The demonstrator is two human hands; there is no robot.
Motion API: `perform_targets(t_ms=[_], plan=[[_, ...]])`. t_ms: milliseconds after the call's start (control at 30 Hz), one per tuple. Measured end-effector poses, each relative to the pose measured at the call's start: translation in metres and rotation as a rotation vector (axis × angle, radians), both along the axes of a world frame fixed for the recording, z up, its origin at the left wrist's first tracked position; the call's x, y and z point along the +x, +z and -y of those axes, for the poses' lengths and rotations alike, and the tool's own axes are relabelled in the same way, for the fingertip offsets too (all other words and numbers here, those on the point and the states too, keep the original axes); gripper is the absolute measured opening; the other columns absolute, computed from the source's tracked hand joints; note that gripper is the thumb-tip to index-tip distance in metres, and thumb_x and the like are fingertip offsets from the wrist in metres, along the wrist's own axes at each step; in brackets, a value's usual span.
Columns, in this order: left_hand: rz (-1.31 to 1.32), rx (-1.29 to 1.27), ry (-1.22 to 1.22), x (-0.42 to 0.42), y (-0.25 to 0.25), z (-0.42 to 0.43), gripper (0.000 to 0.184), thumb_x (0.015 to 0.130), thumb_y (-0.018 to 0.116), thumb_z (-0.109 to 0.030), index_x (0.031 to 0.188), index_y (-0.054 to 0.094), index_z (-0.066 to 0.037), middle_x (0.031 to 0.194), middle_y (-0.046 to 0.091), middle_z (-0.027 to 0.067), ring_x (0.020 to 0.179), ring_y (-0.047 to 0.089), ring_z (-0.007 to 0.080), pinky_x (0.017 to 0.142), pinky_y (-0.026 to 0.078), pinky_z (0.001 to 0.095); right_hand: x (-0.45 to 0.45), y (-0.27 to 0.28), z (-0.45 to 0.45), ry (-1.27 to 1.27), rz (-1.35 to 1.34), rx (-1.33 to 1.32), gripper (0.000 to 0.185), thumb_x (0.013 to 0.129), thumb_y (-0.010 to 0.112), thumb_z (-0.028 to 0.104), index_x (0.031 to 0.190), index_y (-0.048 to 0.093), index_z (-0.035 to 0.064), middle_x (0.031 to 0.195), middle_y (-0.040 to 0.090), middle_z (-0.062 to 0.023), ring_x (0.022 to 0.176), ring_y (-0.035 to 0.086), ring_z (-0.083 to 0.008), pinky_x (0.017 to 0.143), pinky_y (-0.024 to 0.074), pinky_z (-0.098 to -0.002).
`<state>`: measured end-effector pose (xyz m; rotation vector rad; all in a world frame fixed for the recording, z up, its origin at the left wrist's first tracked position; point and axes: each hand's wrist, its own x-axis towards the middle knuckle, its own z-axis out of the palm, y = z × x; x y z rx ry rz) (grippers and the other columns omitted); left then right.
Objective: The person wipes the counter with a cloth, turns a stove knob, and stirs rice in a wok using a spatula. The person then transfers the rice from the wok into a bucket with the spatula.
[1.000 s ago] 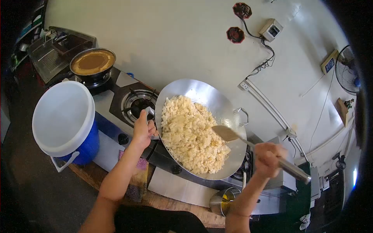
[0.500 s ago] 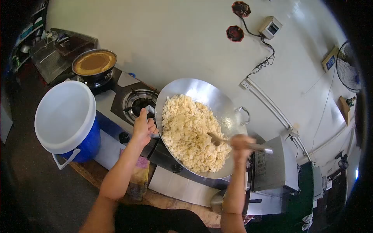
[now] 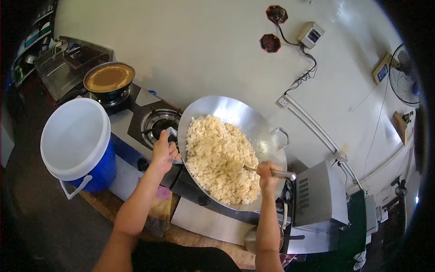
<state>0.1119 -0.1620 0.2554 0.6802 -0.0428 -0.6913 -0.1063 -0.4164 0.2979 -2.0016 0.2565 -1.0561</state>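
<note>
A large steel wok point(image 3: 265, 136) full of cooked rice point(image 3: 217, 158) sits tilted on the stove. My left hand point(image 3: 165, 153) grips the wok's left loop handle point(image 3: 171, 131), its thumb pointing up along it. In my right hand point(image 3: 268, 173) is a long-handled wok spatula point(image 3: 285, 175), held over the wok's right side. The spatula's head is sunk in the rice and hidden there. The wok's other loop handle point(image 3: 282, 138) stands free at the far right rim.
A blue bucket with a white inside point(image 3: 74, 136) stands at the left. Behind it, a pan of brown liquid point(image 3: 109, 78) rests on a burner. A bare burner point(image 3: 158, 124) lies beside the wok. At the right are a steel box point(image 3: 319, 195) and a small pot point(image 3: 251, 239).
My right hand has moved slightly left and down, pushing the spatula's head into the rice so it no longer shows. My left hand stays on the handle. The view has shifted slightly.
</note>
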Motion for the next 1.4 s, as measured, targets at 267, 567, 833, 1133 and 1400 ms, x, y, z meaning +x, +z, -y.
perform_targets(t_ms=[267, 567, 833, 1133, 1400], plan=[[0.006, 0.015, -0.027, 0.001, -0.003, -0.002, 0.031, 0.089, 0.034, -0.046, 0.083, 0.038, -0.016, 0.046, 0.022, -0.0046, 0.036, 0.019, 0.0096, 0.043, 0.029, 0.0294, -0.044, 0.108, -0.026, 0.102, 0.336, -0.012, 0.028, 0.072, 0.055, 0.008, 0.049, 0.04, 0.008, 0.049, 0.035, 0.0004, 0.045, 0.035, -0.0115, 0.04, 0.0271, -0.0258], [-0.026, -0.013, -0.017, -0.003, 0.0, -0.004, 0.031, 0.089, 0.034, -0.045, 0.086, 0.04, -0.015, 0.046, 0.023, -0.0046, 0.036, 0.021, 0.0094, 0.043, 0.03, 0.029, 0.0, 0.033, -0.022, -0.168, -0.075, -0.387, 0.027, 0.067, 0.062, 0.016, 0.052, 0.047, -0.001, 0.048, 0.045, -0.0049, 0.045, 0.042, -0.0136, 0.043, 0.0325, -0.0274], [-0.02, -0.054, -0.02, -0.003, -0.002, -0.002, 0.031, 0.09, 0.033, -0.042, 0.078, 0.038, -0.014, 0.048, 0.023, -0.0035, 0.038, 0.022, 0.0102, 0.044, 0.031, 0.0303, -0.008, 0.069, -0.082, -0.161, 0.068, -0.209, 0.023, 0.069, 0.062, 0.012, 0.057, 0.049, -0.0023, 0.054, 0.048, -0.0041, 0.051, 0.044, -0.0113, 0.048, 0.0359, -0.0257], [-0.019, -0.048, 0.003, -0.002, -0.008, 0.0, 0.033, 0.089, 0.035, -0.042, 0.104, 0.038, -0.013, 0.05, 0.024, -0.0032, 0.039, 0.022, 0.0093, 0.049, 0.03, 0.0289, -0.074, 0.069, -0.095, 0.028, -0.496, 0.371, 0.042, 0.074, 0.061, 0.01, 0.112, 0.043, 0.0066, 0.067, 0.053, -0.0083, 0.061, 0.056, -0.0166, 0.052, 0.0461, -0.0275], [-0.087, -0.121, -0.044, -0.003, -0.004, -0.004, 0.024, 0.089, 0.035, -0.04, 0.089, 0.04, -0.017, 0.049, 0.027, -0.0024, 0.037, 0.026, 0.0105, 0.045, 0.033, 0.0301, -0.123, 0.043, -0.116, 0.478, -0.371, 1.202, 0.068, 0.07, 0.052, 0.013, 0.13, 0.022, 0.0047, 0.108, 0.048, -0.0279, 0.062, 0.059, -0.0327, 0.049, 0.0522, -0.0378]])
